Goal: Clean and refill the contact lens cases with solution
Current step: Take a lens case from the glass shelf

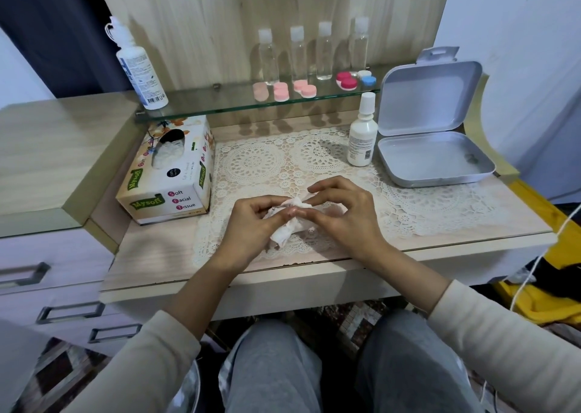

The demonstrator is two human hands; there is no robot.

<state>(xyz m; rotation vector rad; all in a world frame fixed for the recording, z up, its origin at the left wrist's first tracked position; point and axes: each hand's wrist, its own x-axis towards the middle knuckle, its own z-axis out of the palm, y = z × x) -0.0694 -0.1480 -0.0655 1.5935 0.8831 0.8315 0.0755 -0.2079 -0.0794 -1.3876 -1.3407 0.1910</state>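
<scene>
You're mid-wipe I'd guess, left hand (254,220) curled round the tissue (287,228), right hand (342,213) pinching its end; next up, the solution bottle (141,69).

tissue (290,220) white | lace mat (424,205) cream | lens cases (294,89) pink

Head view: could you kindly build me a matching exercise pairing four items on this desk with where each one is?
1 floral cardboard tissue box
2 grey hinged plastic box
3 crumpled white tissue
4 tall white solution bottle

A lid open, right edge of white lace mat
B held by left hand and right hand
C left end of glass shelf
D left edge of lace mat

Pairs: 1-D, 2-A, 3-B, 4-C
</scene>
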